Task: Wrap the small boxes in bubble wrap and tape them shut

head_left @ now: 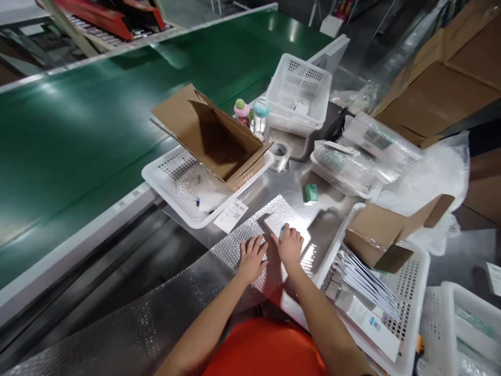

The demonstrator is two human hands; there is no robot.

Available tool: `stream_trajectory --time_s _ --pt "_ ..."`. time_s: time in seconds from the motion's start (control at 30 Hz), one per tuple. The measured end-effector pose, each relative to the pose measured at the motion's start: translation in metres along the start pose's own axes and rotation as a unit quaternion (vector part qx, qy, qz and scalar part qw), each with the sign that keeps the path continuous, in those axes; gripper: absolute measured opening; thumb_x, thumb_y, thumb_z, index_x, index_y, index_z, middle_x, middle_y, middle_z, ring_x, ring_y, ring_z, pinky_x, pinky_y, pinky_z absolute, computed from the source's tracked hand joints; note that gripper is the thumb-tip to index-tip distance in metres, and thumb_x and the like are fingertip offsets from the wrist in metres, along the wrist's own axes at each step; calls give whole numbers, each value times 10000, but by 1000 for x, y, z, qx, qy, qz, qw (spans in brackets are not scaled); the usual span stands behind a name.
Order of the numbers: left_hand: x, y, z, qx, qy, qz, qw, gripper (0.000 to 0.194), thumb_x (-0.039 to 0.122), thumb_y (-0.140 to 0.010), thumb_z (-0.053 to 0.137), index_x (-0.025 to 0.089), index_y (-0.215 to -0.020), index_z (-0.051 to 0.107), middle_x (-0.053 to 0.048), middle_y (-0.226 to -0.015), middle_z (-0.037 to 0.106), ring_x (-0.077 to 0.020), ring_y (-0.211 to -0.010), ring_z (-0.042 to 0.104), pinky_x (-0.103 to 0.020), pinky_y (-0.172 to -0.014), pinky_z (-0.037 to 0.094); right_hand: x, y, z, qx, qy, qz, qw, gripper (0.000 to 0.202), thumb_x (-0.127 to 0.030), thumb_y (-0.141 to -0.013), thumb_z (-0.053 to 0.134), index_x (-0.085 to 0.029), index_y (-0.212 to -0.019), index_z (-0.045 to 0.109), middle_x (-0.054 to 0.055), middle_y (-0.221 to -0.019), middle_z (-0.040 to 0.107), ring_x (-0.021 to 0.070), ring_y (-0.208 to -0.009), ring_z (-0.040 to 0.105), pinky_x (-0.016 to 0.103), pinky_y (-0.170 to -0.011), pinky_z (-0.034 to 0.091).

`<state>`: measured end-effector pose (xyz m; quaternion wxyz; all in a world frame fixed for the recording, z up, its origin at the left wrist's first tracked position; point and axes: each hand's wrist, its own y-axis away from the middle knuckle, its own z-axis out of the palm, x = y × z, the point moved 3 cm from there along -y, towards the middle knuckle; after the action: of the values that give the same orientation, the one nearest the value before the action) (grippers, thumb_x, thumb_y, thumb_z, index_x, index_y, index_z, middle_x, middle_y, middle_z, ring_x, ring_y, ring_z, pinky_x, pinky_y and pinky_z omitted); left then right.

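A long sheet of bubble wrap (195,279) runs across the metal table toward me. On its far end rests a small white box (275,223). My left hand (252,258) lies on the wrap just left of the box, fingers spread, holding nothing. My right hand (290,245) is at the box's near right side, its fingers bent over that edge and partly hiding it. A labelled paper slip (231,215) lies beyond my left hand, and a small green box (311,192) stands farther back on the right.
An open carton (211,136) leans in a white basket (188,219) beside the green conveyor (78,125). Behind are a tape roll (280,154), bottles (261,117) and a basket (299,89). At right, a basket (420,292) holds envelopes and boxes; bubble bags (379,143) lie beyond.
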<state>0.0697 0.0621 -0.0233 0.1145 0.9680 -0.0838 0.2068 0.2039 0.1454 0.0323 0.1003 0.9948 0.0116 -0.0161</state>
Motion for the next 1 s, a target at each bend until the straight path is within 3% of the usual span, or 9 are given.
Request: stream_trajectory --time_s 0.3,0.37,0.43,0.5,0.57,0.6,0.67,0.83,1.0 --pt "12 -2 -13 6 -4 -20 1000 509 270 -910 593 223 -1416 571 -153 -1614 420 -375 -1475 361 -728 -1217 137 1 2 -2 -20 -57 14 998 696 -530 -937 590 -85 -1456 460 235 -1313 589 375 -1211 527 485 -1000 384" --pt "17 -7 -22 38 34 -50 997 413 249 -922 565 195 -1327 631 -175 -1540 506 -364 -1435 417 -724 -1220 131 9 -9 -7 -17 -97 43 994 657 -513 -967 537 -82 -1457 459 237 -1344 582 367 -1245 523 474 -1012 390" --pt "20 -16 -28 81 133 -103 982 323 239 -921 556 171 -1214 674 -190 -1423 593 -344 -1362 495 -673 -1208 244 22 -27 -14 -6 -124 62 990 555 -416 -1013 457 -86 -1459 459 228 -1380 570 332 -1267 530 439 -1030 393" --pt "20 -27 -26 104 322 -189 922 210 248 -900 588 171 -1065 693 -164 -1236 672 -297 -1206 605 -565 -1130 421 37 -48 -19 -7 -110 76 991 477 -271 -1017 413 -103 -1460 461 214 -1417 549 301 -1288 530 411 -1047 386" --pt "23 -39 -16 94 500 -271 817 145 323 -895 613 184 -908 652 -98 -982 689 -228 -948 685 -452 -953 565 52 -69 -21 -40 -73 93 992 466 -197 -990 436 -118 -1448 479 217 -1428 536 299 -1290 535 406 -1029 401" --pt "26 -46 -11 85 556 -299 771 193 378 -897 618 190 -852 614 -63 -882 666 -195 -830 689 -404 -856 599 58 -77 -21 -62 -57 101 991 458 -195 -978 468 -119 -1428 500 223 -1406 548 305 -1268 552 408 -1004 418" --pt "32 -58 -3 70 606 -328 721 312 482 -889 629 202 -785 539 -12 -765 609 -147 -669 659 -337 -705 612 68 -90 -20 -98 -43 102 989 414 -233 -954 550 -120 -1352 570 222 -1316 601 310 -1191 598 404 -949 446" --pt "37 -71 3 52 652 -386 650 358 459 -821 737 213 -753 486 31 -694 570 -111 -580 598 -307 -641 603 77 -98 -31 -122 -51 44 990 187 -259 -945 575 -184 -1003 736 129 -1160 678 259 -1075 637 347 -879 441" --pt "36 -76 1 48 633 -395 664 316 416 -834 726 210 -761 497 11 -714 611 -121 -590 612 -290 -618 580 70 -75 -46 -126 -77 -45 988 177 -222 -968 543 -197 -1020 710 66 -1125 712 183 -1027 642 245 -796 412"
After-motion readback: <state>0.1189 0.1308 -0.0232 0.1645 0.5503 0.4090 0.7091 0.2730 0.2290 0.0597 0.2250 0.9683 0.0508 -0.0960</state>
